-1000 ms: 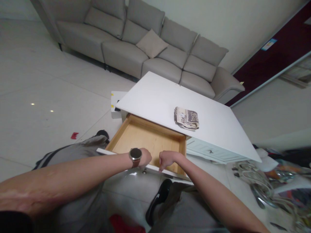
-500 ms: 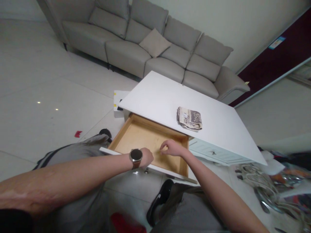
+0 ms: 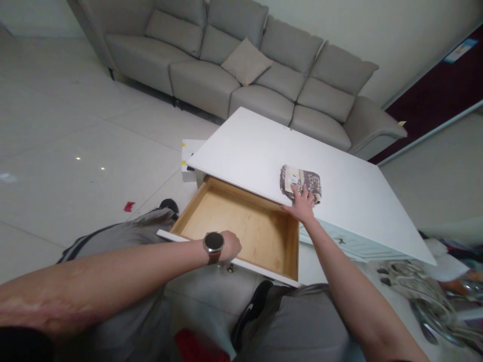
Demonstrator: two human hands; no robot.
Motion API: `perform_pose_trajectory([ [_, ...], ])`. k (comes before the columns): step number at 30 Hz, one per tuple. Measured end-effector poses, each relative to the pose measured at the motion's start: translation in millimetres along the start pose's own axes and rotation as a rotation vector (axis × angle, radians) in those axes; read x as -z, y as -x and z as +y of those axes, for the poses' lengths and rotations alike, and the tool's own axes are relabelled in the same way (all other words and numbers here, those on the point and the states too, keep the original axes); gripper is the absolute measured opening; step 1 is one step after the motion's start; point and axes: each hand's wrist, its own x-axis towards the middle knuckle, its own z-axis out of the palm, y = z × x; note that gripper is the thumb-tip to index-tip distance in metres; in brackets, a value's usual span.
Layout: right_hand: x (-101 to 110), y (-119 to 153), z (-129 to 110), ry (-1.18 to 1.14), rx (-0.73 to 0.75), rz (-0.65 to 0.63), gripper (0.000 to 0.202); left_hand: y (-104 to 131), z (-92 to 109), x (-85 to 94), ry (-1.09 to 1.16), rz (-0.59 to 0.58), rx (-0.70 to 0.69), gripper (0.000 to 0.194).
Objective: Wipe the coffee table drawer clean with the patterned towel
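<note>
A pulled-out wooden drawer (image 3: 234, 221) with a white front juts from the white coffee table (image 3: 260, 146). My left hand (image 3: 230, 245), with a watch (image 3: 214, 242) on its wrist, is closed at the top edge of the drawer front; its fingertips are hidden. On the tabletop lies a folded brown and cream patterned towel (image 3: 301, 177) bearing a small white label. My right hand (image 3: 302, 205) reaches to the near side of the towel, fingers spread over its edge. Whether the fingers press on the cloth I cannot tell.
A grey sofa (image 3: 204, 80) with a beige cushion (image 3: 246, 61) stands behind the table. A white box (image 3: 188, 173) sits by the table's left end. Coiled hoses or cables (image 3: 411, 286) lie on the floor at right. A red scrap (image 3: 129, 206) is on the tiles.
My right hand has moved from above the drawer up and right to the towel, its fingers opening out. My left hand has stayed at the drawer front.
</note>
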Motion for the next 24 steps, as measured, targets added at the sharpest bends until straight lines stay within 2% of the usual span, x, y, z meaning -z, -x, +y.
perform_pose_trajectory([
  [2, -1.7, -0.8, -3.8, 0.005, -0.014, -0.035, 0.109, 0.4, 0.0, 1.8, 0.008, -0.002, -0.004, 0.039],
  [7, -1.4, -0.2, -10.0, 0.032, -0.028, -0.031, 0.103, 0.9, 1.3, 5.0, -0.017, -0.053, -0.008, 0.041],
  [24, -4.0, -1.9, -10.8, 0.036, -0.052, -0.042, 0.103, -5.2, -2.1, -2.6, -0.013, -0.017, -0.012, 0.037],
])
